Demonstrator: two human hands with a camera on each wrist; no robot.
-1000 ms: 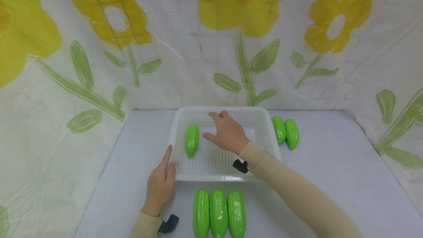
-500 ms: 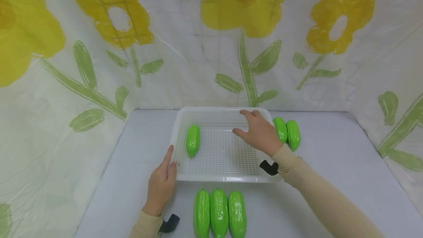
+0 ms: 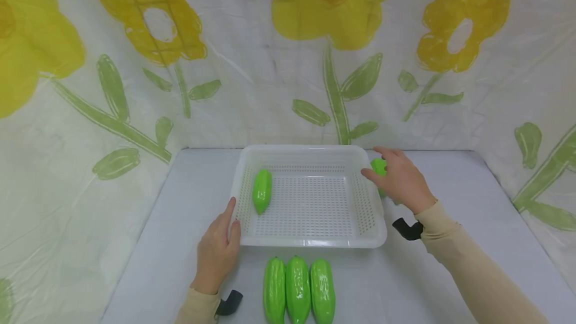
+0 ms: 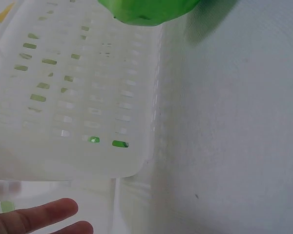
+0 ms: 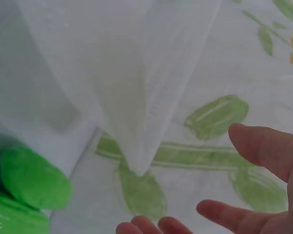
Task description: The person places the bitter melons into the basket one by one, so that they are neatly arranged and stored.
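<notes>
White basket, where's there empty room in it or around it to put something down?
Inside the basket, the floor right of the lone green vegetable is bare. So is the table left of the basket and left hand, up to the curtain. It's crowded in front, with three green vegetables, and at the right, with two more vegetables and the right hand.

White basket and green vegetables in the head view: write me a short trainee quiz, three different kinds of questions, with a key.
1. How many green vegetables lie inside the basket?
2. True or false: the right hand grips a vegetable.
3. Where does the row of three lie?
a) inside the basket
b) on the near side of the basket
c) behind the basket

Key: 1. One. 2. False; its fingers are open and hold nothing. 3. b.
</notes>
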